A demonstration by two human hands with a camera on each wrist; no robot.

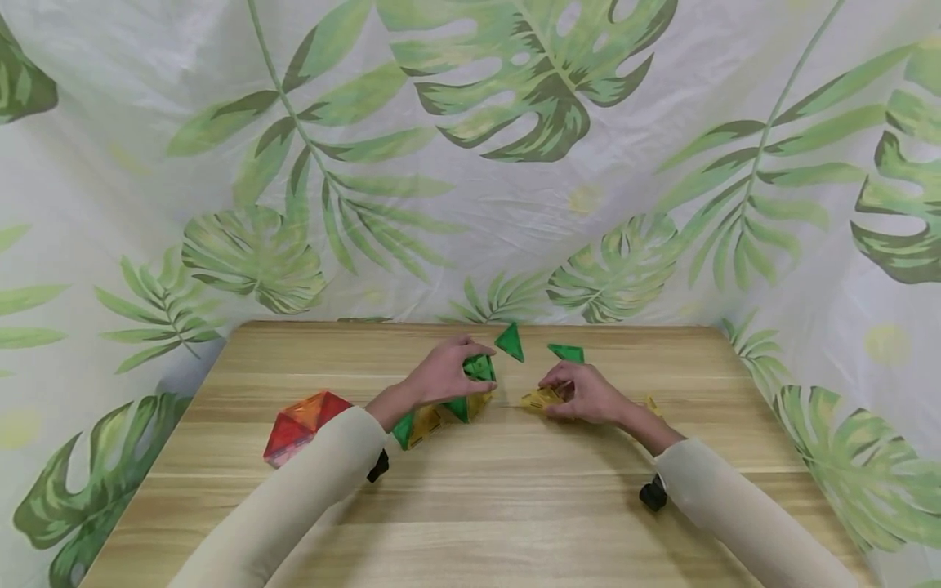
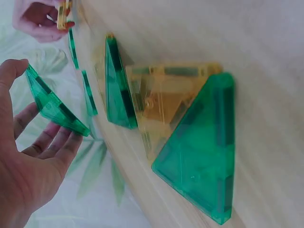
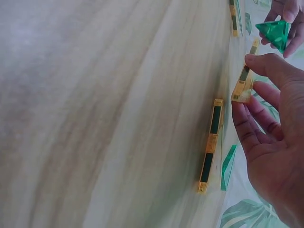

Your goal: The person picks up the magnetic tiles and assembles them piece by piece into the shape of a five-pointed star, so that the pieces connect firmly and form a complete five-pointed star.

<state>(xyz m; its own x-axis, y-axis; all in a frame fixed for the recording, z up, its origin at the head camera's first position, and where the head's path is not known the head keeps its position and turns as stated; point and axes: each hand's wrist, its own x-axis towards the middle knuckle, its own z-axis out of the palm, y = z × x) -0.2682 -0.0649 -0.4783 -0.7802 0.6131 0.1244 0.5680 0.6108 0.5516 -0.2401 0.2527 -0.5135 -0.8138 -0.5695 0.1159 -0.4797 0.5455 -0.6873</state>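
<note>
My left hand point(image 1: 444, 374) pinches a green triangular magnetic tile point(image 2: 54, 107) between thumb and fingertips. Under and beside that hand, joined green point(image 2: 204, 147) and yellow triangular tiles point(image 2: 161, 97) lie on the table; in the head view the hand partly hides them. Across a short gap, my right hand point(image 1: 594, 395) grips a yellow triangular magnetic tile point(image 1: 540, 398) by its edges. The right wrist view shows this tile edge-on, with the thumb on one side and fingers on the other. Another yellow tile point(image 3: 210, 145) lies beside the right hand.
Two loose green triangular tiles point(image 1: 510, 343) lie near the back edge of the wooden table point(image 1: 515, 506). At left, red and orange tiles point(image 1: 309, 420) form a joined shape, partly behind the left sleeve. A leaf-patterned cloth point(image 1: 470, 204) hangs behind the table.
</note>
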